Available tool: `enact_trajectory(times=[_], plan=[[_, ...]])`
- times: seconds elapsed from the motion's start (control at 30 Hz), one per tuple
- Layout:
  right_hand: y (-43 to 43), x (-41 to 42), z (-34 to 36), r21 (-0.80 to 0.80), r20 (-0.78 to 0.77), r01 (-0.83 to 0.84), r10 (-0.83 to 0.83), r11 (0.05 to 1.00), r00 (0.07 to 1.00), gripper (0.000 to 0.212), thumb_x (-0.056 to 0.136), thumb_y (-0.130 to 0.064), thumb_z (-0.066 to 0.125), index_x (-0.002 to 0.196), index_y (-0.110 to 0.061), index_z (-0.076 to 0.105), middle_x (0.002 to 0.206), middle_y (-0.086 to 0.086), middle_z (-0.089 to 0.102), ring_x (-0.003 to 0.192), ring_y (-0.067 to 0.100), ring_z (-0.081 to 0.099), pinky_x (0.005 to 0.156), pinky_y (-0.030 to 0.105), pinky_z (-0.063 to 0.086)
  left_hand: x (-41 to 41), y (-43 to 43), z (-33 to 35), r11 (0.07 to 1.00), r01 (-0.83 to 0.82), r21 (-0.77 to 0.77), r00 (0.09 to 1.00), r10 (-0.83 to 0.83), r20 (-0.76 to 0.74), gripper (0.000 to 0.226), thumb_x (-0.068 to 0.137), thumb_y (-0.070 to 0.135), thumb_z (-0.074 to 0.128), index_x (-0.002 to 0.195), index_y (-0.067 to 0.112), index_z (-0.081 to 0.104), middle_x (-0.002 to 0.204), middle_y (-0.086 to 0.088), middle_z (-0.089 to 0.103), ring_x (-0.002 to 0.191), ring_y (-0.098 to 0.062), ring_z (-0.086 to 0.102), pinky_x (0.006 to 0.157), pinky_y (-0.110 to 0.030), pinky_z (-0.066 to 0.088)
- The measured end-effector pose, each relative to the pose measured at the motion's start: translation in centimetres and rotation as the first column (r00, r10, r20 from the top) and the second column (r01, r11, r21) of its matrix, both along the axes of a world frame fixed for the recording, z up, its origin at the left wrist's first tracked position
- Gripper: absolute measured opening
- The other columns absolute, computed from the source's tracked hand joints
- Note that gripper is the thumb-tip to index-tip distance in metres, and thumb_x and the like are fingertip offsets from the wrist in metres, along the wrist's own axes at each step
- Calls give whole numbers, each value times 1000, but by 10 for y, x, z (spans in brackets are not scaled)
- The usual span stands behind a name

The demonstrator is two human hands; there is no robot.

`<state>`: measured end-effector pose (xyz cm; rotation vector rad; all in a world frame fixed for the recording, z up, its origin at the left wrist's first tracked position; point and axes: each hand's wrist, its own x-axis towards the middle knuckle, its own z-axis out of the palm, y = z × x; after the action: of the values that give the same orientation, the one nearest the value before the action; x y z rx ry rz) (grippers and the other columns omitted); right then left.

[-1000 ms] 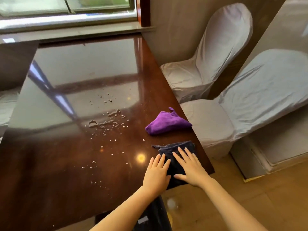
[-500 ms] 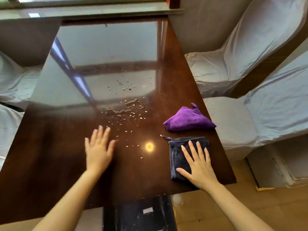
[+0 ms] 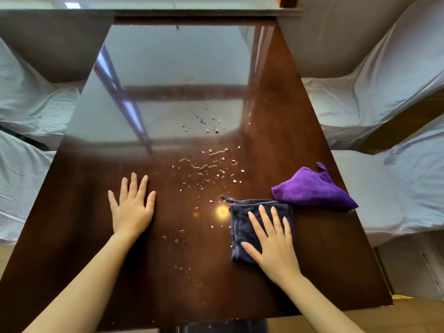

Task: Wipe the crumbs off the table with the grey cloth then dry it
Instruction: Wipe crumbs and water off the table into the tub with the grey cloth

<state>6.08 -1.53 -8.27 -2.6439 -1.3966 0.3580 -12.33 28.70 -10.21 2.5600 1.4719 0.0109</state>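
On the bench (image 3: 96,236), the right hand (image 3: 271,239) is still pressing the grey cloth (image 3: 242,227), fingers (image 3: 264,217) spread. Left hand (image 3: 131,207) is staying flat beside the crumbs (image 3: 211,169).

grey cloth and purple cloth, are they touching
Cannot tell. In the head view the grey cloth's far right corner meets the purple cloth's near edge with no table visible between, but overlap from this angle could hide a gap.

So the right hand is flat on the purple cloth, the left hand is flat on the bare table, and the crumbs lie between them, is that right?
Not quite. In the head view the right hand is flat on the grey cloth; the purple cloth lies untouched beside it. The left hand is flat on the bare table, with the crumbs between them.
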Motion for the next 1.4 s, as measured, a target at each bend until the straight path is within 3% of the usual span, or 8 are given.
enact_trajectory(times=[0.2, 0.37, 0.47, 0.57, 0.67, 0.87, 1.1, 1.4], plan=[[24, -10, 0, 356, -142, 252, -215, 900, 966, 41, 87, -10, 61, 127, -14, 53, 139, 3, 49, 135, 27, 36, 112, 42, 23, 1, -2, 2, 1000, -1, 9, 1000, 2, -13, 57, 93, 51, 19, 146, 32, 11, 158, 3, 6, 145, -16, -3, 114, -50, -5], [26, 3, 19, 478, -565, 627, -331, 615, 756, 27, 94, -17, 49, 119, -22, 57, 112, -9, 63, 111, 18, 56, 87, 2, 35, 1, -2, 0, 1000, -3, 17, 1000, 3, -18, 57, 93, 52, 18, 146, 33, 9, 158, 4, 5, 145, -16, -3, 115, -50, -6], [39, 23, 44, 450, -748, 775, -286, 444, 599, 33, 91, -39, 42, 121, -31, 53, 110, -14, 60, 110, 10, 54, 85, 12, 38, 1, -2, -1, 1000, 0, 25, 1000, 0, -23, 58, 92, 53, 17, 146, 33, 9, 158, 4, 5, 145, -16, -3, 115, -50, -5], [63, 52, 68, 497, -779, 776, -195, 389, 597, 37, 90, -45, 41, 122, -31, 52, 113, -15, 60, 108, 2, 54, 84, 19, 42, 1, -3, 1, 1000, 1, 29, 1000, 0, -27, 58, 92, 53, 17, 146, 32, 8, 158, 4, 5, 145, -16, -3, 115, -50, -5], [101, 93, 86, 583, -694, 694, -186, 422, 695, 29, 96, -38, 40, 121, -30, 51, 106, -20, 59, 99, -7, 54, 76, 10, 41, 2, -4, 4, 1000, -2, 28, 999, 3, -33, 58, 92, 52, 18, 146, 32, 7, 158, 4, 4, 145, -16, -3, 115, -50, -4], [191, 181, 80, 630, -445, 476, -217, 613, 869, 29, 99, -24, 40, 122, -12, 53, 114, 8, 63, 102, 20, 56, 80, 13, 39, 3, -6, 7, 999, -7, 53, 1000, 8, -26, 68, 83, 58, 2, 144, 30, 8, 156, 4, 6, 143, -14, -2, 115, -50, -3], [249, 216, 16, 189, -154, 139, -111, 972, 982, 51, 96, -46, 35, 141, -21, 34, 153, 11, 26, 141, 34, 16, 113, 48, 11, 3, -4, 5, 997, 7, 78, 999, -4, -37, 68, 87, 59, 2, 144, 26, 19, 155, 0, 18, 143, -17, 8, 115, -53, 5], [296, 221, -5, 113, 16, 81, -83, 990, 996, 56, 94, -57, 19, 143, -31, 26, 156, 1, 19, 144, 28, 8, 114, 53, 0, 4, -4, 7, 998, 24, 59, 998, -20, -58, 65, 91, 55, 5, 143, 23, 26, 152, -4, 25, 142, -22, 15, 113, -56, 12]])
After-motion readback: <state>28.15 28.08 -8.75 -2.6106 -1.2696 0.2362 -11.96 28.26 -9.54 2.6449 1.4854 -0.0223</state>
